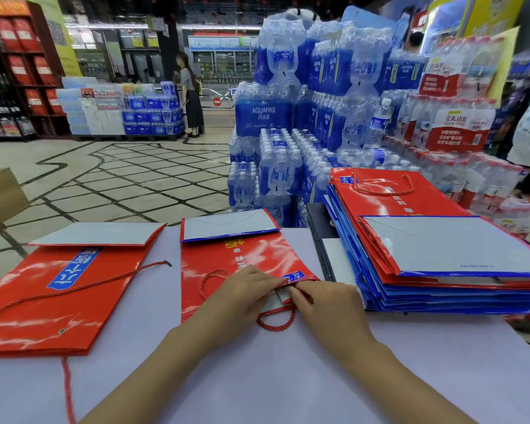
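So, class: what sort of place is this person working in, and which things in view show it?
Probably a supermarket: shrink-wrapped Aquafina water packs stacked high, shelves of red boxes at the left, and a stack of flat gift bags on the table.

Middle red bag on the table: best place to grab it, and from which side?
Pinch the middle red bag at its mouth edge, coming from the near side. It lies flat on the table with the folded base at the far end, so likely only the mouth offers a lip; the left hand and right hand pinch there.
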### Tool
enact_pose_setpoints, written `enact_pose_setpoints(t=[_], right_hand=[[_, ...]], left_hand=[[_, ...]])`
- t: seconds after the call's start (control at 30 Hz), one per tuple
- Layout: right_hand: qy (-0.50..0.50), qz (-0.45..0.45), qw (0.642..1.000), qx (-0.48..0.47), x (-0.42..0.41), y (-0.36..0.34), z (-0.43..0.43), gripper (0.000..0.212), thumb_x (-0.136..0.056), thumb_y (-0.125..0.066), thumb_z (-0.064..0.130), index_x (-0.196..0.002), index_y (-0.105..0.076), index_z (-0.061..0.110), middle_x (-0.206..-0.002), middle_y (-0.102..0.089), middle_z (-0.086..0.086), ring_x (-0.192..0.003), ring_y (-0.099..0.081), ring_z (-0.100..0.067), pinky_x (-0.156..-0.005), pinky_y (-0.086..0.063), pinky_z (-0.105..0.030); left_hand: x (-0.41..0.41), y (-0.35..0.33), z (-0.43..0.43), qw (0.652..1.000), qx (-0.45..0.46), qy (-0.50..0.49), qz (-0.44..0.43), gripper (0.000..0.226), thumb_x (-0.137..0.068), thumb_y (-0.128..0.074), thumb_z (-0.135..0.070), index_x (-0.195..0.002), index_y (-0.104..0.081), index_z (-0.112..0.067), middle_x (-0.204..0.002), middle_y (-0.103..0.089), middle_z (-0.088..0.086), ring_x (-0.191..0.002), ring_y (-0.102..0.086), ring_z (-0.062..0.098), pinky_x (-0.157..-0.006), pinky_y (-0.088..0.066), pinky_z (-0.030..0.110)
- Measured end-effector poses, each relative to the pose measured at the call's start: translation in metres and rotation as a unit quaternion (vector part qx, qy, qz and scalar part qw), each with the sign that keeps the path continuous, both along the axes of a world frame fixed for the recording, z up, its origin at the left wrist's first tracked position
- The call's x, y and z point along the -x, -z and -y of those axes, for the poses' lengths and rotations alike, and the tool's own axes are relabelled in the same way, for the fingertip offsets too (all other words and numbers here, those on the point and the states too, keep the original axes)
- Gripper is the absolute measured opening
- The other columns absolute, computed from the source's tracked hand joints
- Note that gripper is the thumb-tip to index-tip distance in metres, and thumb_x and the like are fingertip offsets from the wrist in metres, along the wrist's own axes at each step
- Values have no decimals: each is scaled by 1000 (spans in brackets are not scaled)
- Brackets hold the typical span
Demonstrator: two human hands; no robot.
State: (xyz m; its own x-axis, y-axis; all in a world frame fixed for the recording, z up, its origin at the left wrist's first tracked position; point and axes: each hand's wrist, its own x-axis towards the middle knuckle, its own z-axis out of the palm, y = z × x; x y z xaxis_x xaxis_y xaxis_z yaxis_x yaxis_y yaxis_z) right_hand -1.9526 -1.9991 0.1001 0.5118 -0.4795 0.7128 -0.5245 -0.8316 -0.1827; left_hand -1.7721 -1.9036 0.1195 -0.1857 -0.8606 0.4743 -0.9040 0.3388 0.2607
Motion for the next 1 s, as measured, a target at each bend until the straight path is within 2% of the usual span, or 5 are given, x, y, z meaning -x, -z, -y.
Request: enact_pose_setpoints(t=[0.3, 0.6, 0.73, 0.87, 1.0], right_hand=[[-11, 20, 996, -83, -5, 2, 0, 20, -79, -68, 27, -64, -57, 22, -54, -56, 6, -48, -50, -14, -47, -41, -29], [-53, 21, 997, -50, -7, 6, 1, 25, -71, -73, 14, -62, -50, 21, -51, -50, 7, -45, -44, -13, -42, -42, -28], [-68, 29, 997, -35, -7, 6, -1, 26, -69, -73, 9, -64, -50, 18, -52, -47, 6, -47, -43, -15, -42, -42, -32], [-62, 58, 996, -6, -3, -1, -5, 9, -82, -65, 22, -74, -61, 21, -63, -54, 9, -51, -48, -12, -44, -43, -31], [-52, 70, 996, 29, 2, -8, -5, 18, -91, -57, 35, -85, -65, 20, -79, -56, 6, -57, -54, -12, -45, -45, -28]], left_hand=[[0, 1, 0, 1000, 4, -4, -11, 39, -94, -46, -8, -129, -60, -14, -113, -67, -3, -96, -54, 17, -86, -42, 25], [5, -1, -6, 999, 4, -39, -17, 33, -97, -41, -19, -120, -64, -18, -94, -68, -1, -84, -58, 23, -71, -50, 40], [7, -3, -8, 998, -6, -60, -20, 43, -96, -31, -30, -114, -65, -12, -91, -67, 4, -83, -57, 25, -71, -50, 46], [1, -2, -8, 998, -14, -50, -44, 35, -99, -38, -25, -122, -63, -19, -102, -67, -4, -91, -56, 17, -80, -47, 36], [-1, -4, -12, 997, -2, -43, -60, 31, -98, -46, -23, -124, -63, -24, -110, -67, -9, -99, -58, 11, -86, -46, 28]])
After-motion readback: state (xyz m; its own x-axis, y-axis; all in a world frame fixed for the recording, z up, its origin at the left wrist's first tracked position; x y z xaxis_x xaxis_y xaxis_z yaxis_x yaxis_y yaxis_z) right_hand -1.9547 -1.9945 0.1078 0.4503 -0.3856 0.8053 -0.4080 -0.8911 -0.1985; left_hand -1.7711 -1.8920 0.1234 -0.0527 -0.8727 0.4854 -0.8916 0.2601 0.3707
